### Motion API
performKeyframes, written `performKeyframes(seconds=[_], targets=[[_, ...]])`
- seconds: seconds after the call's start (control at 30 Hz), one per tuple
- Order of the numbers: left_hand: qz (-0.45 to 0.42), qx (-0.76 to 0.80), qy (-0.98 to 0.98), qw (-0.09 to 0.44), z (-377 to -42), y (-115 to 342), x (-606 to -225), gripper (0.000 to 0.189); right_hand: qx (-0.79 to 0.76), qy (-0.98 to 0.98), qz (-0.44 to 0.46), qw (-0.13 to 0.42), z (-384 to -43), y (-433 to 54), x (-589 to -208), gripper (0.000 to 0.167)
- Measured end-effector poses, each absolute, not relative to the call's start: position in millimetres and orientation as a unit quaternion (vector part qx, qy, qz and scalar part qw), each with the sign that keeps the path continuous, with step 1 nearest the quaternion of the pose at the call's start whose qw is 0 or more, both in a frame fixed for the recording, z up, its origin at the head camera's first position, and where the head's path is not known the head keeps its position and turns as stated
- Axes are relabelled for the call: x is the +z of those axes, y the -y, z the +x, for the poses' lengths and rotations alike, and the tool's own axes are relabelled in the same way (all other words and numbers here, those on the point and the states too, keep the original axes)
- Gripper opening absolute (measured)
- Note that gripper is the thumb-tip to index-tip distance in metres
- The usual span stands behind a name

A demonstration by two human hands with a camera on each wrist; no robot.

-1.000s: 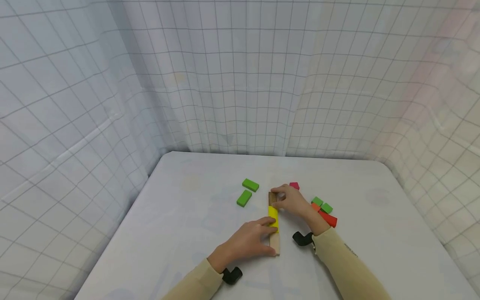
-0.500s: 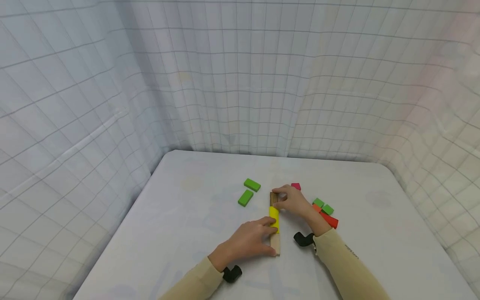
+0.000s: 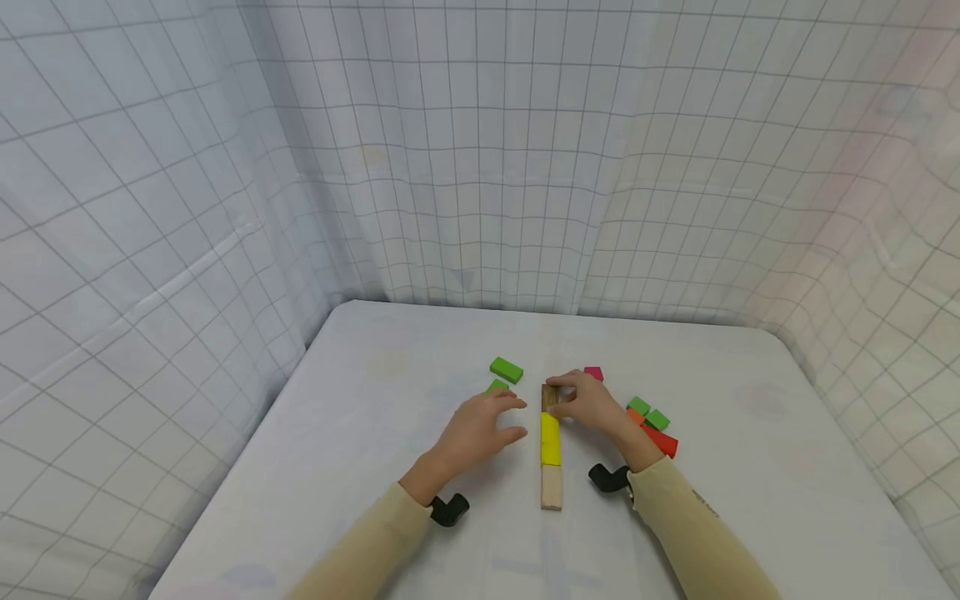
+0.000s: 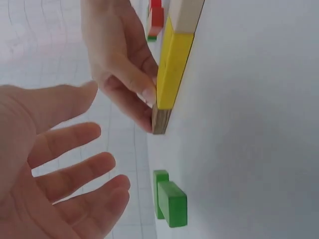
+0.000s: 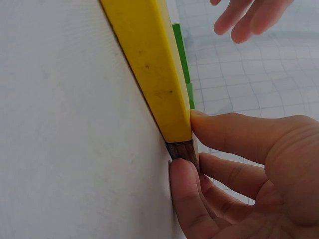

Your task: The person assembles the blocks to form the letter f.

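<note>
– Beige sleeve [image 3: 367, 537] at far L, then what?
– L hand [image 3: 477, 429]: holding nothing, fingers spread apart, over the table [image 3: 360, 433]. Near green block [image 3: 498, 385] partly hidden behind it, far green block [image 3: 507, 370] just beyond.
– Mid?
– Row, end to end, running away from the person: pale block [image 3: 552, 488] nearest, yellow section [image 3: 551, 439] (1 block or 2, can't tell), brown block [image 3: 548, 397] at far end.
– R hand [image 3: 588, 406]?
– Pinching the brown block. Past it: pink block [image 3: 593, 373], then orange block [image 3: 636, 417], small green pair [image 3: 657, 419] & red block [image 3: 663, 442], bunched.
– Progress?
– Row's laid, looks straight; R hand's prob. steadying the far end. Loose blocks both sides aren't in it, so I'd guess more to do, e.g. adding those.
– Views differ?
– Yep. L wrist view: near green block in full, unlike head view. R wrist view: dark scuffs [image 5: 171, 92] on the yellow section, not visible from head.
</note>
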State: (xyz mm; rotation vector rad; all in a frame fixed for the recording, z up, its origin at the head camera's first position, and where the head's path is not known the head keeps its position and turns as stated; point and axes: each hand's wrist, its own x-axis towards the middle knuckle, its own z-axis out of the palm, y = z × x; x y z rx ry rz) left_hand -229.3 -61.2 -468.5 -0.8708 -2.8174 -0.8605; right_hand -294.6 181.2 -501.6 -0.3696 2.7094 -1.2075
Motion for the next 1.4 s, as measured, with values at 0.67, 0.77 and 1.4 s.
performKeyframes(seconds=[0.67, 0.77, 1.4], targets=[[-0.099, -0.301, 0.948, 0.031, -280, 64, -495, 0.052, -0.407, -0.9, -0.139, 0.069, -295, -182, -501, 0.049], [-0.09, -0.306, 0.947, 0.023, -283, 65, -499, 0.054, -0.407, -0.9, -0.143, 0.067, -295, -182, -502, 0.049], [-0.085, -0.328, 0.941, 0.026, -294, 69, -505, 0.03, -0.402, -0.901, -0.147, 0.066, -296, -183, -503, 0.049]])
